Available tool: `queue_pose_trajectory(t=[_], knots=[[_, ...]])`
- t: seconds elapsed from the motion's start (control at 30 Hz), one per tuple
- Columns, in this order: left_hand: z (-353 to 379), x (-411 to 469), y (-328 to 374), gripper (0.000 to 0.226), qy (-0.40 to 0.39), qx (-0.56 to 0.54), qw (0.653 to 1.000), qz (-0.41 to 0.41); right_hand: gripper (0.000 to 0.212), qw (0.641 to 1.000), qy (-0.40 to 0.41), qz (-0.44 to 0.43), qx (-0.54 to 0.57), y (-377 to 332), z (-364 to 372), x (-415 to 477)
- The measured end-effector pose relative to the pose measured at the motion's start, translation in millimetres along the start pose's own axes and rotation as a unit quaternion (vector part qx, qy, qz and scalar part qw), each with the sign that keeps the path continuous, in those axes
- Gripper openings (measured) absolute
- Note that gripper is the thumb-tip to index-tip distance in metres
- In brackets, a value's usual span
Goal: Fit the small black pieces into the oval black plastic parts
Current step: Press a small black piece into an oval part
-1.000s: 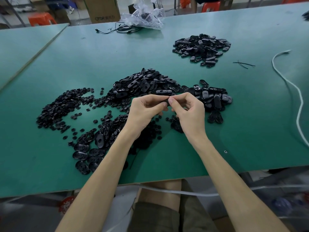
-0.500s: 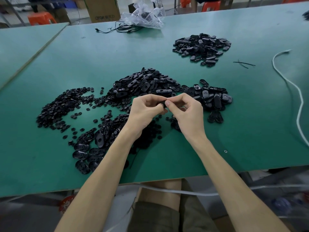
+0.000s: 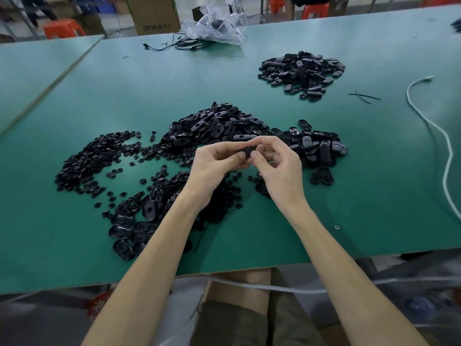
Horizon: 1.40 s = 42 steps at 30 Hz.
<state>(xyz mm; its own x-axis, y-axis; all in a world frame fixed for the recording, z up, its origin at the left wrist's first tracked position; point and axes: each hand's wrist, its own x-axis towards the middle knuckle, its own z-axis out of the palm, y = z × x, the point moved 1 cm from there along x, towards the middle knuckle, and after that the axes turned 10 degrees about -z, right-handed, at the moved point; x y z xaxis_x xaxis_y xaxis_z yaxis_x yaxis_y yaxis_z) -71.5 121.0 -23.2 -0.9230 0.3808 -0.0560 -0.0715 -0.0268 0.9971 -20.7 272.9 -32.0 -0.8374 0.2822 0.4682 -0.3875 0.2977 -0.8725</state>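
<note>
**Two bare hands pinch one black part above a table of loose black plastic**

A wide green table top [image 3: 124, 96] fills the view. The main risk is a slip. A scatter of small round black plastic pieces [image 3: 92, 158] spreads left from beneath the hands, and a heap of oval black plastic parts [image 3: 214, 128] lies just behind them. Anything dropped would likely vanish among look-alikes.

The left hand [image 3: 214, 168] and right hand [image 3: 279, 168] meet above the table, each pinching the same dark plastic part [image 3: 247, 152] between thumb and fingertips. The fingers hide most of it, so it cannot be told whether a small piece is seated in it, askew, or not yet in. Pressing while it sits crooked could jam it or spring it out of the grip.

Around the hands:
- A second heap of ovals [image 3: 316, 146] lies just to their right.
- A separate pile of ovals [image 3: 301, 71] lies well beyond them.
- Several glossy ovals [image 3: 124, 228] lie near the front edge, beside the left forearm.
- A white cord [image 3: 446, 146] snakes along the right side.
- A crumpled clear plastic bag [image 3: 217, 23] and a thin black cable [image 3: 174, 44] sit at the far edge, with a brown cardboard box [image 3: 154, 16] behind them.
- Two thin black strands [image 3: 364, 97] lie apart at the right.

Nothing stands between the hands. The forearms cover part of the near scatter.
</note>
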Motion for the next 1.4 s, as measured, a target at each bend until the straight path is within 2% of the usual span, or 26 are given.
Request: queue_pose_trajectory(t=[0.27, 0.37, 0.43, 0.5, 0.57, 0.67, 0.77, 0.83, 0.97, 1.13, 1.23, 1.4], knots=[[1, 1, -1, 0.02, 0.034, 0.039, 0.999, 0.006, 0.026, 1.0, -0.01, 0.004, -0.009, -2, 3, 0], [3, 2, 0, 0.021, 0.049, 0.054, 0.997, 0.023, 0.028, 1.0, 0.007, 0.002, -0.003, -5, 2, 0], [4, 4, 1, 0.023, 0.086, 0.1, 0.99, 0.042, 0.029, 0.999, 0.034, 0.003, 0.001, -6, 0, 0], [3, 4, 0, 0.024, 0.135, 0.202, 0.966, 0.083, 0.032, 0.997, 0.078, 0.012, 0.001, -6, -2, 1], [3, 3, -2, 0.028, 0.15, 0.312, 0.93, 0.119, 0.037, 0.991, 0.133, 0.022, -0.007, -5, -4, 2], [6, 7, -6, 0.039, 0.096, 0.442, 0.887, 0.098, 0.046, 0.98, 0.192, 0.048, -0.017, -3, -7, 2], [11, 12, -11, 0.057, 0.04, 0.554, 0.829, 0.06, 0.05, 0.976, 0.203, 0.07, -0.029, -3, -7, 2], [11, 13, -13, 0.061, 0.032, 0.579, 0.813, 0.049, 0.053, 0.975, 0.199, 0.089, -0.033, -2, -7, 2], [9, 12, -14, 0.057, 0.051, 0.577, 0.814, 0.051, 0.054, 0.976, 0.195, 0.095, -0.036, -2, -7, 1], [9, 10, -14, 0.041, 0.078, 0.557, 0.823, 0.078, 0.042, 0.979, 0.185, 0.065, -0.048, -1, -6, 1], [9, 9, -13, 0.038, 0.093, 0.547, 0.827, 0.09, 0.034, 0.986, 0.149, 0.043, -0.068, 0, -5, 1], [7, 8, -12, 0.039, 0.126, 0.534, 0.832, 0.087, 0.032, 0.988, 0.073, 0.038, -0.128, 2, 0, 1]])
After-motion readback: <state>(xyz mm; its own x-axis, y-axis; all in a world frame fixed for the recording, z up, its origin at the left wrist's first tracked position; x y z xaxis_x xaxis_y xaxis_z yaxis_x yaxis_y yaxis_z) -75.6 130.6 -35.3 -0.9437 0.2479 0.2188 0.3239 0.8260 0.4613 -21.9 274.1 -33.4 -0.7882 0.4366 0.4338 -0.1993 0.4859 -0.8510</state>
